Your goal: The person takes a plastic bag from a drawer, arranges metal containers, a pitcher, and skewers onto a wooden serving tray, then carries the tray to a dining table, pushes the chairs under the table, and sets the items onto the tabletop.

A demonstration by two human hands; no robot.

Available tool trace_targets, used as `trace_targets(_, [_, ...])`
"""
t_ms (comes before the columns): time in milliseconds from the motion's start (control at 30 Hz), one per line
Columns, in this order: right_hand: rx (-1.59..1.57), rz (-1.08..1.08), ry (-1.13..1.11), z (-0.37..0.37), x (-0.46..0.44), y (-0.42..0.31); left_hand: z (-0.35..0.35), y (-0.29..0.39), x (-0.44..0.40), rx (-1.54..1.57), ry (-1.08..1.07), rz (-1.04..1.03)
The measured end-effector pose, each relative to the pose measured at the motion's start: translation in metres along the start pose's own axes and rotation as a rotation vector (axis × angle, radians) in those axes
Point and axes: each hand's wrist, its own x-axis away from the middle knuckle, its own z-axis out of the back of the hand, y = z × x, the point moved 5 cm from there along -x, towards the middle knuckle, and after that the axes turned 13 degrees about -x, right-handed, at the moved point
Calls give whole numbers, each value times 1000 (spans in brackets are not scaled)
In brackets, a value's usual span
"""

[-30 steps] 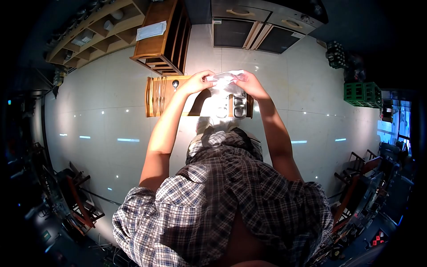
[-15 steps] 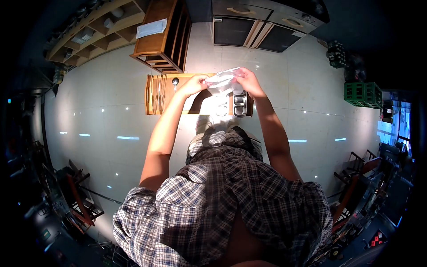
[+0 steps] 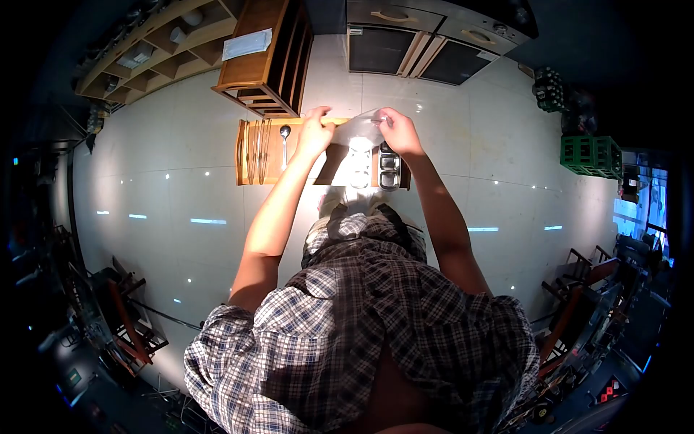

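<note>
Above a wooden tray point(image 3: 275, 170), a clear, crinkled plastic bag point(image 3: 359, 129) hangs between my hands. My right hand point(image 3: 400, 132) pinches its right edge. My left hand point(image 3: 316, 132) is beside the bag's left side, thumb and forefinger apart; whether it touches the film is hard to tell. Small metal containers point(image 3: 389, 179) stand in the tray's right part, below my right hand. To the left of my left hand lies a spoon point(image 3: 285, 137), with several long thin rods point(image 3: 259, 152) near the tray's left end.
A wooden rack point(image 3: 264, 65) stands behind the tray, with a pale blue-white packet point(image 3: 247, 45) on top. Dark-fronted cabinets point(image 3: 383, 50) are at the back. A compartment shelf point(image 3: 155, 54) is at far left. A green crate point(image 3: 590, 155) sits on the right, chairs point(image 3: 134, 318) nearer.
My left hand has moved slightly up and left, its fingers coming apart from their pinch at the bag's edge. My right hand still holds the bag, which now hangs more spread.
</note>
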Motion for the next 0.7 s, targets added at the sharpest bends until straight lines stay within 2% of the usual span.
trace_targets(33, [0, 0, 1, -3, 3, -1, -1, -4, -2, 0, 0, -1])
trace_targets(100, [135, 340, 65, -5, 11, -19, -34, -29, 16, 671, -654, 862])
trace_targets(133, [224, 510, 41, -11, 20, -27, -33, -11, 27, 1002, -727, 850])
trace_targets(167, [223, 511, 40, -14, 26, -29, -38, 2, 30, 1302, -821, 834])
trace_targets(233, [508, 739, -167, -35, 46, -49, -40, 2, 25, 1324, -661, 751])
trace_targets(300, [527, 691, -259, -41, 54, -36, -63, -26, 17, 1235, -578, 624])
trace_targets(400, [361, 515, -351, -40, 56, -30, -62, -31, 12, 1102, -531, 625])
trace_targets(433, [360, 516, -352, -42, 55, -21, -59, -28, 12, 1085, -558, 590])
trace_targets(500, [-93, 264, 205, -18, 41, 16, -51, -22, 11, 1067, -584, 554])
trace_targets(533, [-373, 57, 313, -20, 32, 32, -45, -16, 10, 1104, -589, 518])
trace_targets(567, [-372, 56, 316, -22, 31, 36, -40, -11, 11, 1141, -595, 481])
trace_targets(633, [-942, -393, 58, -40, 29, 32, -36, -2, 12, 1243, -599, 479])
trace_targets(667, [-1063, -473, -126, -46, 29, 23, -35, 2, 14, 1238, -624, 460])
trace_targets(700, [-1064, -472, -125, -48, 27, 29, -34, 5, 15, 1234, -651, 441])
